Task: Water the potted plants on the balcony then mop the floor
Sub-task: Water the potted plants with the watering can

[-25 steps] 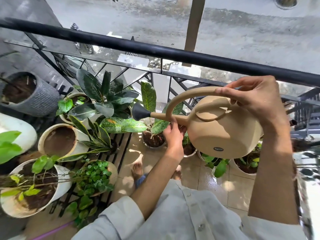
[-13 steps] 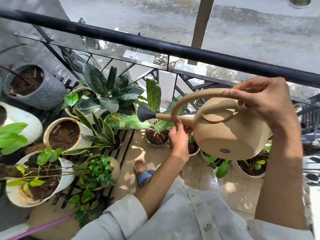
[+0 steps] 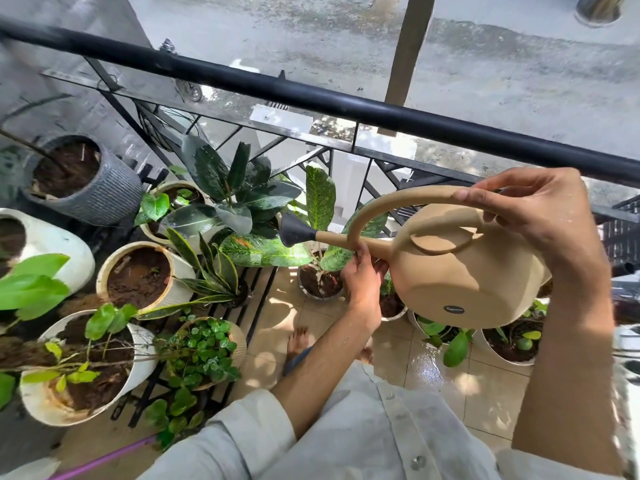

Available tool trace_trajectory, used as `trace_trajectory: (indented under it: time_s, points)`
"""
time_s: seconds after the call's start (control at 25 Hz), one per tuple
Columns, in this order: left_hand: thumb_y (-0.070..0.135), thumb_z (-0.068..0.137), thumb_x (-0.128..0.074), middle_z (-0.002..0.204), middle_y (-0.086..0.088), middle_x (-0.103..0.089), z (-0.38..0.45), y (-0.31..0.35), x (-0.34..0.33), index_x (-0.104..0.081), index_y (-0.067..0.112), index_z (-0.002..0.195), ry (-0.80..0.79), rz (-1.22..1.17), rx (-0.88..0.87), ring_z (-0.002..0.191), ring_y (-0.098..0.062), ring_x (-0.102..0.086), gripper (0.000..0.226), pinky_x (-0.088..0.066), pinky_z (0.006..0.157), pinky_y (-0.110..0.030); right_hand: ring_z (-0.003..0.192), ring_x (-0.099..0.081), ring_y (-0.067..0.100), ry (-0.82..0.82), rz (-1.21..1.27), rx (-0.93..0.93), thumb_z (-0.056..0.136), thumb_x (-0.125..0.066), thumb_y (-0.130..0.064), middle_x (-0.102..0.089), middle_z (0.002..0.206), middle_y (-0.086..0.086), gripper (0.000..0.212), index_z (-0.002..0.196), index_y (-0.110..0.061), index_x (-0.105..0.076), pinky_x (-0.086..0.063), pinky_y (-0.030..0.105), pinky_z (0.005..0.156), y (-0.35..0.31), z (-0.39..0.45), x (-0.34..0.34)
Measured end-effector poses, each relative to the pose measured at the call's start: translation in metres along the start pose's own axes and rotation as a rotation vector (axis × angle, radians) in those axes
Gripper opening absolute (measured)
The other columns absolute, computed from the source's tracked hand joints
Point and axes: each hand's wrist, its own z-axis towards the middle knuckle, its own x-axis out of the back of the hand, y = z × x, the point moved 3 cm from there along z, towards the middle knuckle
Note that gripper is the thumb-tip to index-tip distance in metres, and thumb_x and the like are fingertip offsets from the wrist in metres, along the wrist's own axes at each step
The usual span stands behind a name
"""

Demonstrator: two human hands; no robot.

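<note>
I am seeing the pots sliding rightward in view since a second ago; the rose (image 3: 294,233) is nearing the rubber plant (image 3: 228,188), with no water visible. My left hand (image 3: 363,282) is grasping the spout of the watering can (image 3: 464,268); my right hand (image 3: 540,216) is gripping its handle. The can is hiding the pots behind it.

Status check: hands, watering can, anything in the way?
Right hand grips handle of beige plastic watering can. Left hand holds spout. Black rose above leaves, no water visible. Path unobstructed.
</note>
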Motion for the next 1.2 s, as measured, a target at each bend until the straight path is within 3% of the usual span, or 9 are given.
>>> trace_trajectory:
  time_s: [0.16,0.36,0.56,0.76,0.92,1.08,1.2]
  points:
    - [0.041,0.098,-0.065,0.112,-0.015,-0.078,0.011,0.018,0.001,-0.073,0.008,0.109,-0.022,0.079,0.022,0.107,-0.026,-0.075,0.036,-0.059,0.100,-0.044,0.062,-0.059,0.018,0.042,-0.013,-0.041,0.070,-0.092,-0.050,-0.071,0.069,0.018,0.038,0.091,-0.019,-0.084,-0.045,0.039,0.066,-0.008,0.004,-0.010]
    - [0.034,0.103,-0.059,0.111,-0.011,-0.077,0.017,0.052,0.003,-0.069,0.010,0.106,-0.137,0.137,0.059,0.107,-0.022,-0.074,0.026,-0.060,0.097,-0.036,0.065,-0.063,0.017,0.151,-0.008,-0.114,0.068,-0.091,-0.056,-0.074,0.070,0.010,0.041,0.092,-0.023,-0.084,-0.050,0.040,0.068,-0.013,0.003,-0.025]
    - [0.034,0.104,-0.057,0.116,-0.012,-0.076,0.033,0.075,-0.008,-0.067,0.008,0.113,-0.188,0.250,0.108,0.114,-0.027,-0.072,0.029,-0.059,0.099,-0.039,0.061,-0.062,0.019,0.258,0.049,-0.173,0.065,-0.092,-0.059,-0.074,0.072,0.016,0.047,0.092,-0.021,-0.084,-0.052,0.040,0.065,-0.018,-0.001,-0.036]
    - [0.034,0.104,-0.057,0.116,-0.015,-0.077,0.044,0.084,-0.012,-0.070,0.007,0.109,-0.260,0.329,0.131,0.113,-0.028,-0.073,0.030,-0.062,0.092,-0.036,0.061,-0.062,0.025,0.369,0.128,-0.233,0.068,-0.095,-0.048,-0.072,0.077,0.026,0.043,0.092,-0.014,-0.083,-0.060,0.055,0.070,-0.018,-0.010,-0.046]
    - [0.033,0.106,-0.054,0.104,-0.010,-0.078,0.043,0.088,-0.011,-0.068,0.007,0.105,-0.302,0.366,0.135,0.099,-0.021,-0.076,0.030,-0.063,0.078,-0.027,0.058,-0.062,0.025,0.421,0.096,-0.205,0.071,-0.093,-0.044,-0.073,0.074,0.024,0.039,0.094,-0.014,-0.083,-0.058,0.046,0.066,-0.020,-0.022,-0.049]
    - [0.032,0.108,-0.051,0.092,-0.004,-0.077,0.027,0.087,-0.015,-0.066,0.009,0.098,-0.306,0.432,0.160,0.074,-0.007,-0.077,0.029,-0.062,0.071,-0.021,0.057,-0.056,0.023,0.466,0.053,-0.162,0.072,-0.093,-0.042,-0.071,0.071,0.026,0.034,0.091,-0.015,-0.084,-0.047,0.033,0.056,-0.023,-0.031,-0.043]
    - [0.032,0.107,-0.052,0.093,-0.003,-0.080,0.022,0.088,-0.017,-0.068,0.007,0.104,-0.344,0.417,0.155,0.082,-0.010,-0.078,0.030,-0.063,0.078,-0.024,0.056,-0.056,0.022,0.485,0.052,-0.155,0.073,-0.093,-0.042,-0.071,0.071,0.025,0.033,0.089,-0.015,-0.084,-0.046,0.033,0.058,-0.024,-0.038,-0.039]
